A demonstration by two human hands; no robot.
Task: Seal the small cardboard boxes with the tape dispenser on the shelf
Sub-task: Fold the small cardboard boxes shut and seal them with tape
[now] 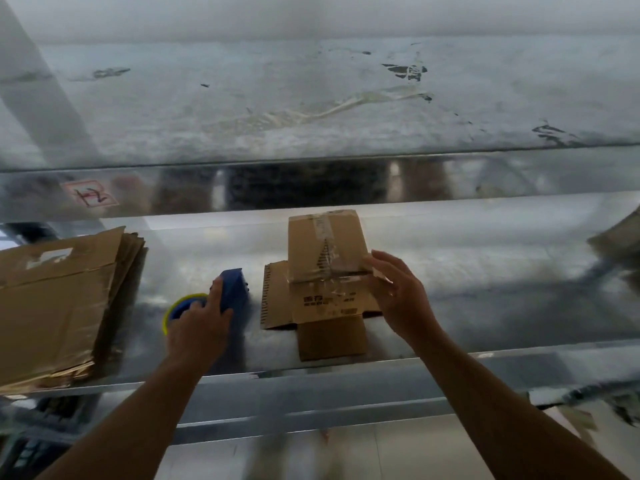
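Clamping the left grip [199, 323] round the blue tape dispenser [233, 289], fingers curled over its body, thumb side against the yellow-rimmed tape roll [178, 311]. Set down on the metal shelf [485, 271], left of centre.

Spreading the right grip [401, 296] wide, fingers straight and apart, fingertips [375, 263] touching the right near corner of the small cardboard box [325, 247]. Closed round nothing there.

Standing mid-shelf, with clear tape shining along the top seam and down the near face. Perched on an unfolded cardboard box [311, 306] with its flaps splayed flat, printed lettering on the near panel, and one flap reaching towards the shelf's near edge. Just right of the dispenser, and apart from it.

Over on the left, a pile of flat cardboard sheets [52, 306]. At the far right, blurred brown cardboard [620, 237], too soft to name further.

Up above, a scuffed, stained upper shelf [311, 98], with a red-marked label [91, 197] stuck on its front beam.
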